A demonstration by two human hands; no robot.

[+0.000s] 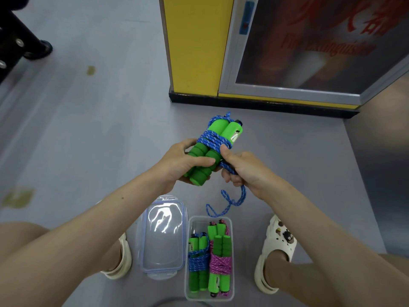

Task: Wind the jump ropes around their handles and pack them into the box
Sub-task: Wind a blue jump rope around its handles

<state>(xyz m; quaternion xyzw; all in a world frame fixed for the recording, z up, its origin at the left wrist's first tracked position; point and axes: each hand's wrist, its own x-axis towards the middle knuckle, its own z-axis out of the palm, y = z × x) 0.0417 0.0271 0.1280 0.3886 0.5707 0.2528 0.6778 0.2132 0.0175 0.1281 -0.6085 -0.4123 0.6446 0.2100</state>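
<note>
Grey floor with yellowish stains, a yellow pillar beside a glass-fronted cabinet, black stand far left

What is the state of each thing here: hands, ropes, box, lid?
Left hand: grips the green handles.
Right hand: grips the blue cord beside the wraps.
Held jump rope: partly wound, its end hangs loose.
Box: open, on the floor, two ropes inside.
Lid: off, lying beside the box.
Blue rope in box: wound, packed.
Pink rope in box: wound, packed.
</note>
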